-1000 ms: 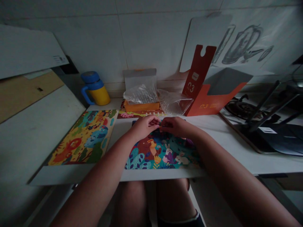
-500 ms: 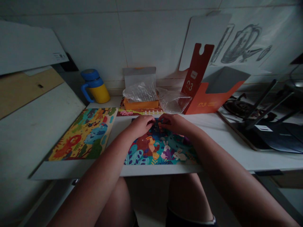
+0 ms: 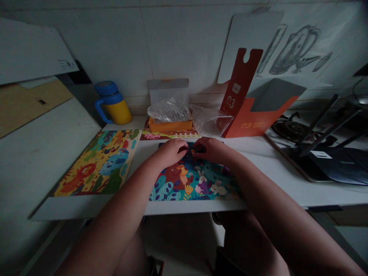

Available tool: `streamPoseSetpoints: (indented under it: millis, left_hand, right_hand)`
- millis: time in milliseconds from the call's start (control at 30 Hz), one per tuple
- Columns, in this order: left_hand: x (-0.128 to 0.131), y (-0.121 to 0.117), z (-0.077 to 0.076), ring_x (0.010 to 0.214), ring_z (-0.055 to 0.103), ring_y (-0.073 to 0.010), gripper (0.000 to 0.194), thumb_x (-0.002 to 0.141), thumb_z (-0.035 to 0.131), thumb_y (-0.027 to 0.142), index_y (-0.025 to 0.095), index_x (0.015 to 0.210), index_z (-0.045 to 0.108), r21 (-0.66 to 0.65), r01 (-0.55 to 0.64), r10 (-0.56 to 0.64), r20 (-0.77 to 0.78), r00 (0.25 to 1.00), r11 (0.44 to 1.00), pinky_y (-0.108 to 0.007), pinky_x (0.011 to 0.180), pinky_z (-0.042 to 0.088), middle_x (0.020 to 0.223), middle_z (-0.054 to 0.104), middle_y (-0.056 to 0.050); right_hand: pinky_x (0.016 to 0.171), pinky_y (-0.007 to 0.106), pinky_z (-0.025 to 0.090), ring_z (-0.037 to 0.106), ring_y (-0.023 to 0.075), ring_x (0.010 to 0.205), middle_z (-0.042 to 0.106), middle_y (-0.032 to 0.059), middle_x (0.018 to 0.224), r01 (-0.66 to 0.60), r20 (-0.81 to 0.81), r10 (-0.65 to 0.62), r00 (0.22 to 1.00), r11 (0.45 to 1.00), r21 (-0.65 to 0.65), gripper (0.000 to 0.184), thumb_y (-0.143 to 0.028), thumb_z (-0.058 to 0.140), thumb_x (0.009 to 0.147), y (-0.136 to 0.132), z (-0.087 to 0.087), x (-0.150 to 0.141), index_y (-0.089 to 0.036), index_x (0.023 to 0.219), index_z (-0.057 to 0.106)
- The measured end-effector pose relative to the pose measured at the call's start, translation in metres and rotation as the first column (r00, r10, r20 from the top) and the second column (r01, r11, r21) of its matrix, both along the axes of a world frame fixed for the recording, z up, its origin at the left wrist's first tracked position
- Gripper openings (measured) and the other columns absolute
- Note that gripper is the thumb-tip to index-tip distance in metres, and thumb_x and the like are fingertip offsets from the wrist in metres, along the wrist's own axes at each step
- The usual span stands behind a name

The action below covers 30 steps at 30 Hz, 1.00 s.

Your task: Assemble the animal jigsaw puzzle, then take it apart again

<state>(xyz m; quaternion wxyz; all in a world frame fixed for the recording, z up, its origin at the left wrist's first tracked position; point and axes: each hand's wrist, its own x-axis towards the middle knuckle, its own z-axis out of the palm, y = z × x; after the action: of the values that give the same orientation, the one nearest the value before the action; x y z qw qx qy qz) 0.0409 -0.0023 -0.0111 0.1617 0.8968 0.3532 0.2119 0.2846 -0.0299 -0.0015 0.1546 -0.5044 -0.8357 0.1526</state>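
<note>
A dark blue and teal jigsaw puzzle (image 3: 198, 180) with a fox, rabbits and leaves lies flat on the white table between my forearms. Over its upper part is my left hand (image 3: 174, 148), fingers curled and pressed together, tips down on the picture. Facing it, my right hand (image 3: 211, 148) bends its thumb and fingers into a pinch close to the left fingertips. Whatever sits between the fingers is too dark and small to make out. The upper puzzle area is partly covered by both hands.
A yellow animal puzzle (image 3: 99, 163) lies at left, a blue and yellow mug (image 3: 113, 103) behind it. At the back stand an orange tray box (image 3: 171, 125) with plastic wrap (image 3: 169, 111) and an open orange box (image 3: 250, 119). A black router (image 3: 339, 161) sits at right.
Both hands stay at the puzzle's upper part, with only small finger shifts. My legs under the table have moved apart, and the view has shifted slightly.
</note>
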Motion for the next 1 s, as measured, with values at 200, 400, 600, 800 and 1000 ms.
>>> streamPoseSetpoints:
  millis: [200,400,600,800,1000]
  left_hand:
    - [0.001,-0.003,0.002,0.095,0.071,-0.0235,0.009,0.095,0.072,0.019,0.019,0.102,0.076,0.009,-0.005,0.006,-0.038,0.999,1.000,-0.036,0.089,0.055,0.102,0.078,-0.006]
    - [0.000,-0.003,0.000,0.100,0.069,-0.0249,0.018,0.092,0.082,0.031,0.018,0.103,0.075,0.051,0.047,-0.043,-0.067,0.997,0.998,-0.036,0.091,0.054,0.105,0.075,-0.008]
    - [0.000,0.000,-0.005,0.103,0.069,-0.0248,0.022,0.089,0.085,0.030,0.018,0.106,0.075,0.042,0.036,-0.034,-0.063,0.997,0.998,-0.036,0.092,0.054,0.108,0.074,-0.008]
    - [-0.001,0.001,-0.007,0.102,0.068,-0.0236,0.017,0.092,0.082,0.028,0.018,0.105,0.077,0.039,0.064,-0.063,-0.047,0.997,0.997,-0.035,0.092,0.054,0.107,0.073,-0.008]
    - [-0.002,0.001,-0.007,0.101,0.068,-0.0227,0.014,0.096,0.076,0.029,0.020,0.106,0.080,0.028,0.075,-0.074,-0.038,0.997,0.997,-0.034,0.091,0.054,0.106,0.071,-0.007]
  right_hand:
    - [0.066,0.028,0.037,0.061,0.0174,0.076,0.076,0.0042,0.093,0.017,0.029,-0.016,0.999,0.999,-0.042,0.028,-0.044,0.077,0.092,0.000,-0.001,-0.001,-0.021,0.108,0.075]
    - [0.062,0.029,0.033,0.058,0.0158,0.069,0.075,0.0019,0.085,0.041,0.027,-0.039,0.999,0.997,-0.059,0.026,-0.046,0.076,0.092,-0.001,0.000,0.001,-0.021,0.099,0.072]
    - [0.061,0.029,0.034,0.056,0.0157,0.067,0.074,0.0011,0.084,0.004,-0.004,-0.004,1.000,0.993,-0.114,0.028,-0.045,0.078,0.092,0.000,-0.001,0.006,-0.021,0.105,0.074]
    - [0.068,0.028,0.041,0.064,0.0169,0.075,0.081,0.0015,0.093,-0.054,-0.020,0.051,0.998,0.986,-0.158,0.023,-0.042,0.075,0.094,0.001,0.003,0.007,-0.025,0.109,0.082]
    - [0.071,0.029,0.045,0.070,0.0185,0.080,0.085,0.0004,0.100,-0.090,-0.040,0.084,0.996,0.979,-0.184,0.024,-0.041,0.074,0.095,-0.001,0.008,0.008,-0.029,0.112,0.085]
